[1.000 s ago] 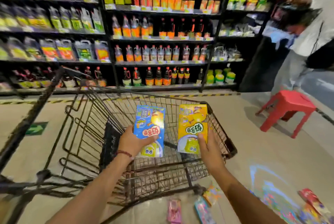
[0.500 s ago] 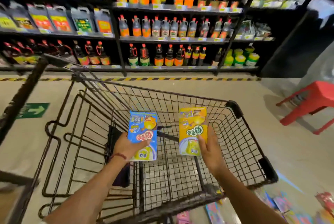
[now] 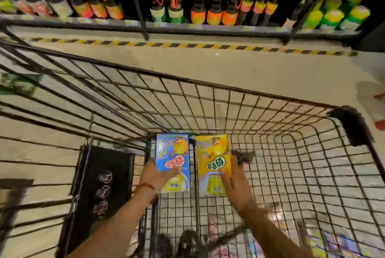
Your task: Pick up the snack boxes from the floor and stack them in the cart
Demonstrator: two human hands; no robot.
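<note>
Both my arms reach down into a black wire shopping cart. My left hand grips the lower left edge of a blue snack box, thumb across its front. My right hand grips a yellow snack box at its lower right side. The two boxes lie side by side, face up, low in the basket near its left inner corner. Whether they touch the cart's wire bottom I cannot tell. More colourful snack boxes lie blurred on the floor beneath the cart at lower right.
A black folded child-seat panel stands at the cart's left. Beyond the cart are beige floor, a yellow-black hazard stripe and shelves of bottles. A red stool's feet show at the right edge.
Both hands have lowered the two boxes from above the cart's rim deep into the basket. The view has tilted downward and closer to the cart.
</note>
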